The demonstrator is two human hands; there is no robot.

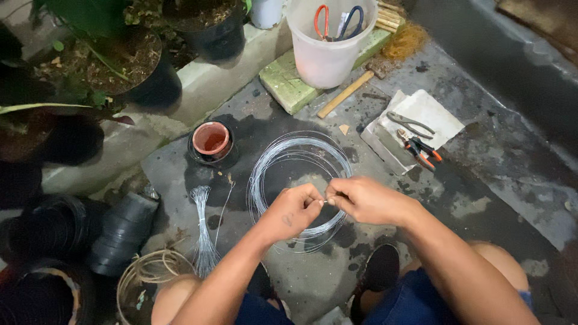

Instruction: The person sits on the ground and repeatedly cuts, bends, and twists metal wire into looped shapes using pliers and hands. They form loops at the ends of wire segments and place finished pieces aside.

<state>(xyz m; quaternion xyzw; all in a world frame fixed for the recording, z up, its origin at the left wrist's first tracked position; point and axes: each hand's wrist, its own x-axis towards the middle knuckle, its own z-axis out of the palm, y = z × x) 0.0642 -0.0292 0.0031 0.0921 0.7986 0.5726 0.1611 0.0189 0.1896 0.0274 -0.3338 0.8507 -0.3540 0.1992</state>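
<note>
My left hand (293, 210) and my right hand (365, 200) meet over a coil of thin silver wire (283, 157) lying on the wet concrete floor. Both hands pinch a short stretch of that wire between thumb and fingers, fingertips almost touching. A bundle of cut wire pieces (203, 229) lies to the left of the coil, and a small terracotta pot (211, 139) stands beyond it. My knees and dark shorts fill the bottom of the view.
A white bucket (328, 57) with scissors stands on a green block at the back. A wooden-handled hammer (347, 91), pliers (421, 150) on a white sheet, stacked black pots (123, 232) and potted plants (129, 66) surround the spot.
</note>
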